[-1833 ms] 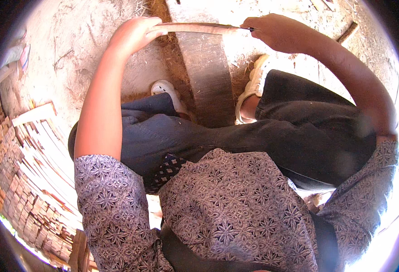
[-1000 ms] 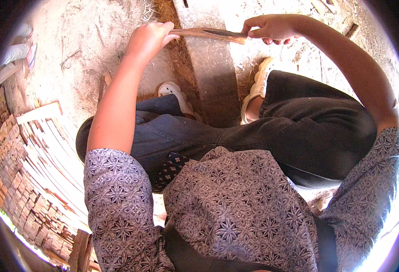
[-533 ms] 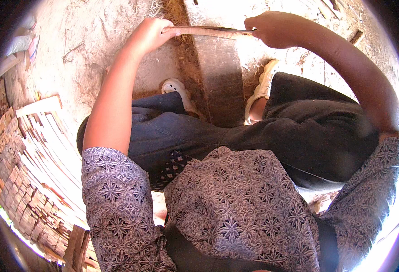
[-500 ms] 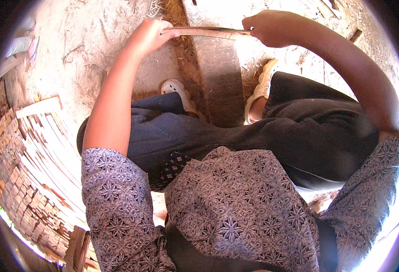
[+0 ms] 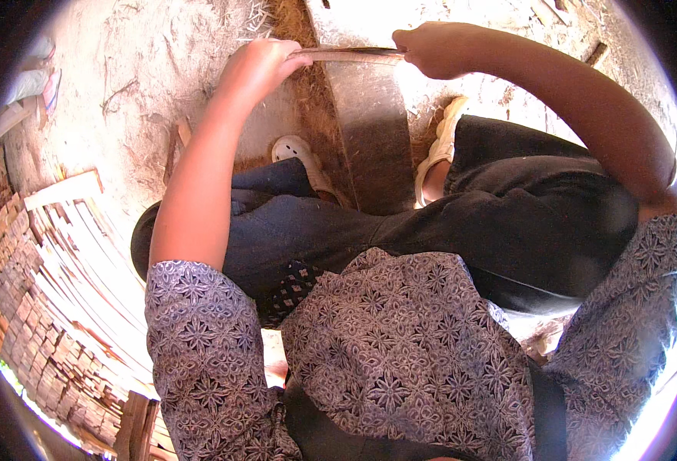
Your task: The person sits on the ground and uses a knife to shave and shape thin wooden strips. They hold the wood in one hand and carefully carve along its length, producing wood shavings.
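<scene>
A thin wooden strip (image 5: 350, 54), brown with a darker upper edge, stretches level between my two hands at the top of the view. Its left end is pinched between the thumb and fingers of my left hand (image 5: 265, 65). At the other end, my right hand (image 5: 437, 50) is closed round it in a fist, hiding that tip. Beneath the strip is a broad, dark wooden board (image 5: 373, 131), which runs between my feet.
Pale clogs (image 5: 298, 150) are on my feet, either side of the board. Stacked wooden pieces (image 5: 54, 330) fill the left side. Another person's foot (image 5: 51, 92) shows at the upper left. Shavings (image 5: 258, 17) lie on the dirt floor near the top.
My hands have come closer together, the right moving left and the left slightly right and down. Both still grip the strip, and less of it shows between them.
</scene>
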Demonstrator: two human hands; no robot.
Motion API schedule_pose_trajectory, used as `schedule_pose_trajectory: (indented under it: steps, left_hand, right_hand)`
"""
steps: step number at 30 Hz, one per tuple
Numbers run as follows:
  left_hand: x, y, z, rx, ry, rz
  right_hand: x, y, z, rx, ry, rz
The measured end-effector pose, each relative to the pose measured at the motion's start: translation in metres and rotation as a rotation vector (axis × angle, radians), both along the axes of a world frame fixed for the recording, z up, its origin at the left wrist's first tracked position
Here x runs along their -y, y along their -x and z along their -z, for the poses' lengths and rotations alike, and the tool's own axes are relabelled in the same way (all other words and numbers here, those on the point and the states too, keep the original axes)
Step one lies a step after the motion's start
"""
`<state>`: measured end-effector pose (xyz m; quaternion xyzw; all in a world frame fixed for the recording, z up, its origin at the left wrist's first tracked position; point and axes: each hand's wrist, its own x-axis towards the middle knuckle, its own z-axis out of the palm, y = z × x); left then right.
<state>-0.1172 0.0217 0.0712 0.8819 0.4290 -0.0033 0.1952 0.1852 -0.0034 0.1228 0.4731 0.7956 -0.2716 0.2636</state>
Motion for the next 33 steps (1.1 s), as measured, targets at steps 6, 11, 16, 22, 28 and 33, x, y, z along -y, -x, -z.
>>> schedule_pose_trajectory:
  steps: [6,11,16,22,28,33]
  left_hand:
    - [-0.002,0.006,0.007,0.051,-0.146,0.057]
    - [0.0,0.009,0.021,0.113,-0.272,0.084]
    - [0.003,0.013,0.026,0.123,-0.238,0.014]
    - [-0.008,-0.011,0.015,0.143,0.016,-0.156]
    - [-0.011,-0.011,0.011,0.321,0.081,-0.411]
    - [0.005,-0.05,0.008,0.77,0.162,-0.937]
  right_hand:
    - [-0.024,-0.016,-0.003,0.015,0.303,0.24]
    - [-0.037,-0.024,0.006,-0.04,0.527,0.353]
    - [-0.057,-0.018,-0.001,0.001,0.704,0.43]
    - [-0.058,-0.056,0.079,-0.274,0.109,-0.243]
    - [-0.025,-0.021,0.016,-0.17,0.089,0.097]
    - [-0.018,-0.026,-0.017,-0.261,0.225,0.405]
